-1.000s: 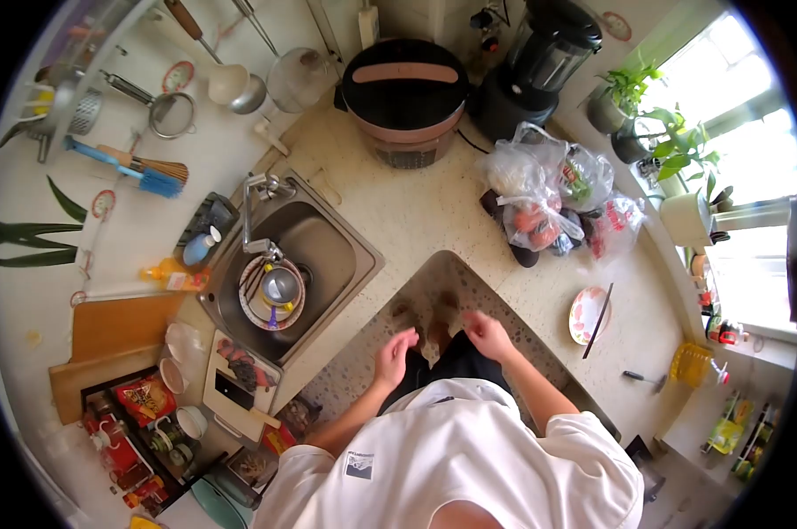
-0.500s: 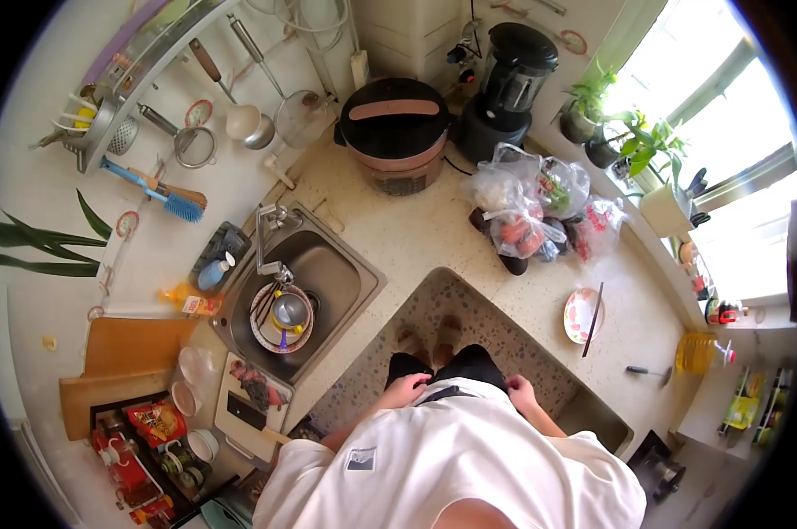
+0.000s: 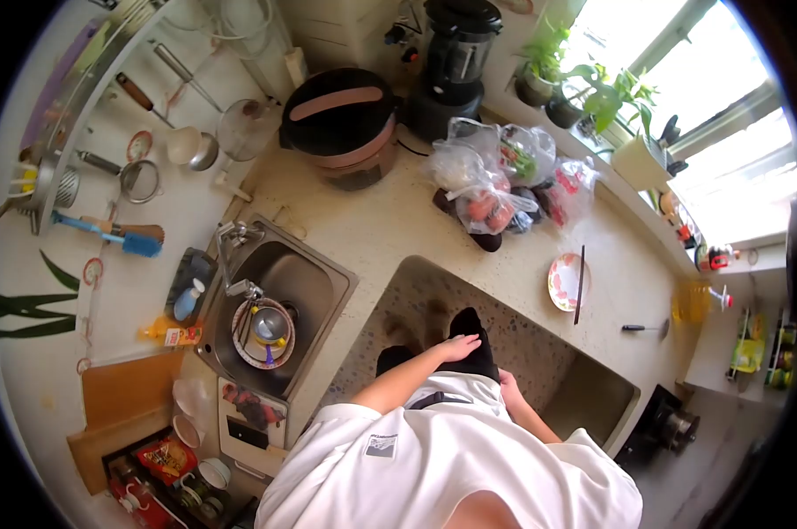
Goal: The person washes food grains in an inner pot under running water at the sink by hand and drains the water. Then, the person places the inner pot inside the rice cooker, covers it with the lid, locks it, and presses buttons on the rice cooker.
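Note:
My left hand (image 3: 458, 347) reaches across my body and rests on the dark trousers (image 3: 479, 360) at my right thigh. Its fingers are stretched out flat, with nothing seen in them. Beside my right hip is my right hand (image 3: 509, 388), against the trousers below the hem of my white shirt (image 3: 469, 450). The fingers of that hand are mostly hidden. Both hands are away from the counter. Nearest on the counter to the right lie a patterned plate (image 3: 564, 284) and a pair of chopsticks (image 3: 580, 286).
Plastic bags of produce (image 3: 486, 189) sit near a cooker (image 3: 338, 123) and a blender (image 3: 455, 62). The sink (image 3: 315, 260) at left holds a bowl with utensils. A cutting board (image 3: 277, 423) carries dark meat and a cleaver. A small handled tool (image 3: 636, 328) and an oil bottle (image 3: 691, 302) are at right.
My left hand has moved from the left side of my waist across to my right thigh. My legs have shifted, and the view has turned, moving the counter items left.

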The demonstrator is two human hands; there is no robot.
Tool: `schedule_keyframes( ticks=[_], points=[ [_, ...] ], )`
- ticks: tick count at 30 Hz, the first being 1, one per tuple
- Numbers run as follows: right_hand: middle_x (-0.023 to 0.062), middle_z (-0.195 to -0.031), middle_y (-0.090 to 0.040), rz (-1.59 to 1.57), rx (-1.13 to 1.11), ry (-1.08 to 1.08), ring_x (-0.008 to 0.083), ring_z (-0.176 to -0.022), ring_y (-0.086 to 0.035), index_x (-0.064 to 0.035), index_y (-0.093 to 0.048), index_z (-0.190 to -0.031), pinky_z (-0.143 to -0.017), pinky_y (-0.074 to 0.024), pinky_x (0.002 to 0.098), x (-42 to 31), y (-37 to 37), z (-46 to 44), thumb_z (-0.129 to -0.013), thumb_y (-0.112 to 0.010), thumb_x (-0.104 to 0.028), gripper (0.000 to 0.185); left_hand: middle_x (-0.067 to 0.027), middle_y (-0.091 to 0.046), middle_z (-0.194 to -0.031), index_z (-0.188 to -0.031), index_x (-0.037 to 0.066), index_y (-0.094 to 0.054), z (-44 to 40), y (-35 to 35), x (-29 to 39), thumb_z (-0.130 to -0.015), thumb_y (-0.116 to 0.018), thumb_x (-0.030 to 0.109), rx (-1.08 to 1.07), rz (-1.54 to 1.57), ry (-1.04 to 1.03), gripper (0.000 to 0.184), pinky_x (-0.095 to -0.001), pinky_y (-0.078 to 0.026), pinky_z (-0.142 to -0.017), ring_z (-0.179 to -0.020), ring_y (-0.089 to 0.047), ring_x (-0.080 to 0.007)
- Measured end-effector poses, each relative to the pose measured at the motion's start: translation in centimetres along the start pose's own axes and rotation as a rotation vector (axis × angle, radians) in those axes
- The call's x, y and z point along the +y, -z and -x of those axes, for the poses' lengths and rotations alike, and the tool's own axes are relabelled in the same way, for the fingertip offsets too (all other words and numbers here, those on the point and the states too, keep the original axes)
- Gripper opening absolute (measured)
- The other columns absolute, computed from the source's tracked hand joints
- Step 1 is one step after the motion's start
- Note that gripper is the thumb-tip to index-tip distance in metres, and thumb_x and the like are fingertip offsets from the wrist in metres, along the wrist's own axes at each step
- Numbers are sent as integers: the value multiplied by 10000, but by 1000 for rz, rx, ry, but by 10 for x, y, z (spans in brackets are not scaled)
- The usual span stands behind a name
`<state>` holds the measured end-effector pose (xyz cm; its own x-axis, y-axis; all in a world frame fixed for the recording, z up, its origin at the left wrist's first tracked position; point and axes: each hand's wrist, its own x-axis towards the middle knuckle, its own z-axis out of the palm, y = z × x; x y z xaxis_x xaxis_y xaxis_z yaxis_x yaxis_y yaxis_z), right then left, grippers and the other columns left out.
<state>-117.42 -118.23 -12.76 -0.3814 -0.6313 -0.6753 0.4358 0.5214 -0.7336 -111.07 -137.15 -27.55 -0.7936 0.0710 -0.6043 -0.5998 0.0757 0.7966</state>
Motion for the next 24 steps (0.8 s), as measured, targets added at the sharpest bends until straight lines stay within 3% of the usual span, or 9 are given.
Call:
schedule_keyframes(
  ticks=[1,3,4,7,8,11,12,18,24],
  points=[
    [-27,-1198,-698,28,-34,10,93,-1078,-609,-37,-679,-1292,-975,-502,302,9,4,4,-952,-738,-99,351,-184,-385,-1622,-1583,73,-369,-9,-2,-1,-1077,-365,543,-41,-24,5,691,-385,-286,-1225,-1495,-370,-334],
    [-33,-1254,-674,-3,-95,65,121,-1153,-590,-50,-656,-1338,-1013,-482,324,36,8,7,-977,-706,-110,369,-183,-397,-1615,-1571,62,-389,-11,-17,-7,-1069,-360,570,-37,-15,56,715,-372,-297,-1219,-1479,-398,-328],
    [51,-1328,-672,85,-48,168,243,-1246,-603,-35,-618,-1375,-1059,-467,348,53,7,3,-937,-743,-204,485,-182,-403,-1611,-1565,57,-399,-11,-19,-8,-1064,-357,583,-33,-14,82,727,-365,-302,-1217,-1471,-412,-325],
    [63,-1330,-670,139,-21,164,254,-1248,-602,-31,-616,-1373,-1058,-468,351,71,4,-1,-932,-745,-213,494,-188,-478,-1559,-1510,35,-481,-11,-20,-23,-1043,-368,630,-143,31,27,766,-363,-328,-1199,-1439,-461,-321],
    [67,-1331,-669,146,-23,146,258,-1249,-601,-30,-616,-1372,-1057,-469,351,71,0,-3,-930,-746,-216,497,-186,-546,-1502,-1446,10,-551,-12,-20,-28,-1024,-406,647,-164,76,94,778,-358,-361,-1171,-1396,-513,-313],
    [78,-1334,-667,173,-23,110,269,-1251,-600,-26,-614,-1371,-1056,-469,354,62,-10,-9,-924,-748,-225,506,-216,-562,-1469,-1356,9,-636,-2,-11,-28,-985,-434,678,-129,-29,144,791,-386,-366,-1173,-1396,-504,-367],
    [82,-1335,-666,185,-24,106,273,-1252,-600,-25,-613,-1370,-1056,-470,355,59,-12,-12,-923,-749,-227,509,-183,-612,-1434,-1356,-7,-627,19,5,-9,-1000,-522,574,-193,3,148,689,-374,-434,-1101,-1323,-576,-304],
    [105,-1341,-662,245,-30,82,295,-1256,-597,-18,-610,-1366,-1054,-472,360,48,-22,-17,-911,-754,-245,528,-156,-675,-1342,-1297,23,-687,43,8,-19,-980,-627,459,-176,117,159,543,-374,-464,-1048,-1209,-625,-267],
    [128,-1346,-657,289,-42,78,317,-1260,-595,-10,-606,-1363,-1052,-473,364,36,-31,-21,-900,-759,-262,548,-105,-662,-1328,-1354,15,-641,62,1,-31,-985,-649,434,-170,386,265,558,-343,-463,-1019,-1159,-597,-208]
  ],
)
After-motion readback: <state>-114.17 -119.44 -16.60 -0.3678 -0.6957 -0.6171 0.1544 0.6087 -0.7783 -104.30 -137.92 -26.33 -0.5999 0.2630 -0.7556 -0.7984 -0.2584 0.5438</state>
